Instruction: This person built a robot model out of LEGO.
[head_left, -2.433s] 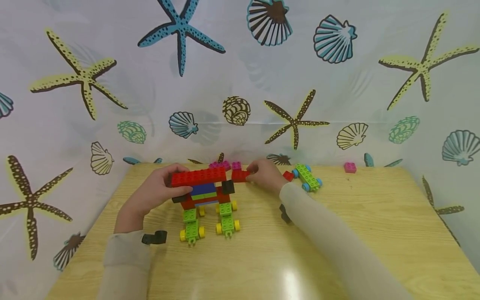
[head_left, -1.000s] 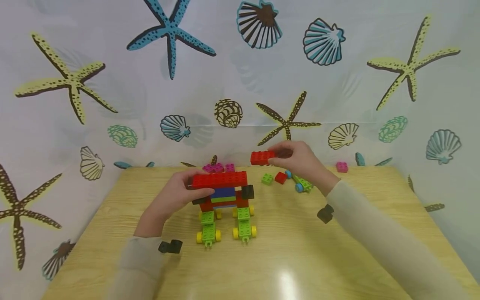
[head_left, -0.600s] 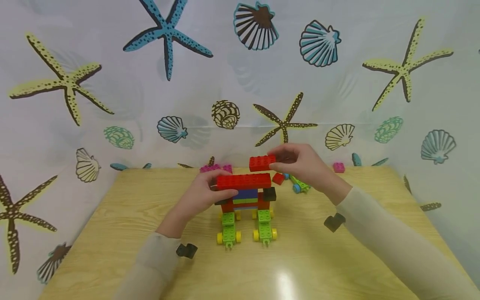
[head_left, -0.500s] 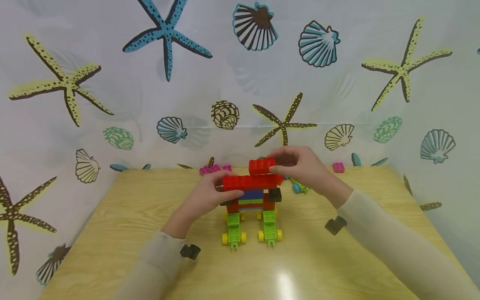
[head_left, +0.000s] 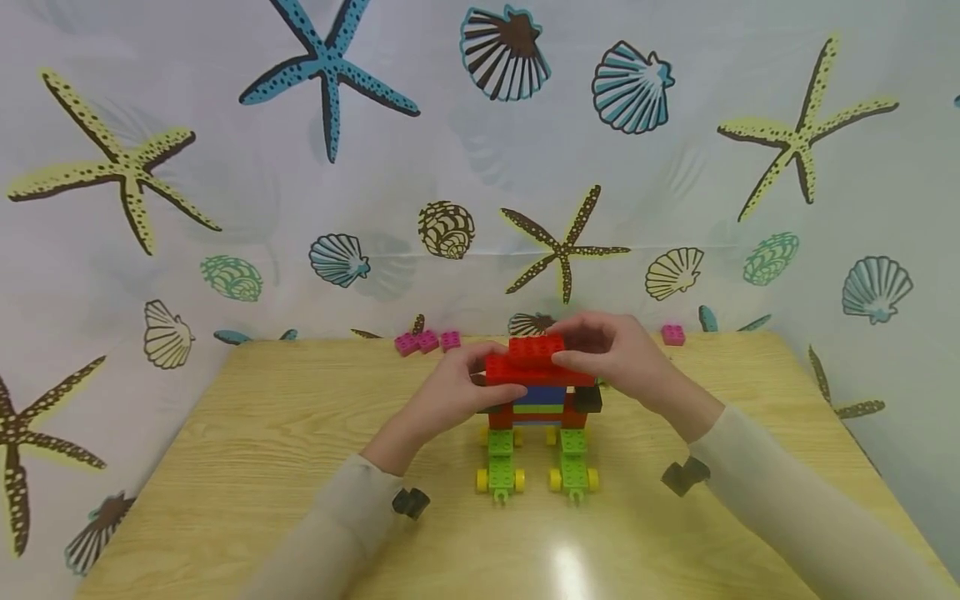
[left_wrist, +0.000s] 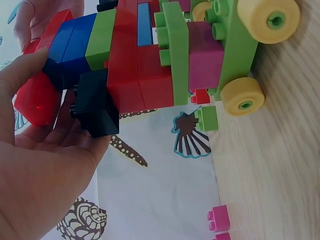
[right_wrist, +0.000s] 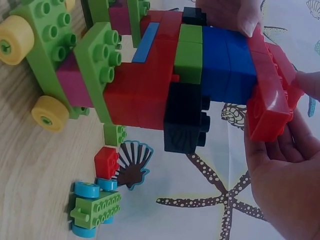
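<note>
A toy-brick build point(head_left: 538, 410) stands on two green wheeled bases with yellow wheels point(head_left: 500, 475), its middle made of red, lime and blue bricks. Black bricks point(right_wrist: 184, 117) jut from its sides. My left hand point(head_left: 453, 387) grips the left end of the long red top layer point(head_left: 498, 369), thumb in front. With thumb and fingers my right hand point(head_left: 630, 360) pinches a red brick point(head_left: 536, 350) on top of that layer. In the right wrist view the red brick lies against the layer's studs; whether it is fully pressed down I cannot tell.
Several pink bricks point(head_left: 427, 340) lie along the table's back edge, and another pink brick point(head_left: 672, 334) sits farther right. Behind the build are a green base with blue wheels point(right_wrist: 97, 209), a small red brick point(right_wrist: 105, 162) and a lime brick point(right_wrist: 114, 134). A patterned cloth hangs behind.
My right hand has lifted the red brick from the back of the table and lowered it onto the build's top. My left hand has shifted the build to the right.
</note>
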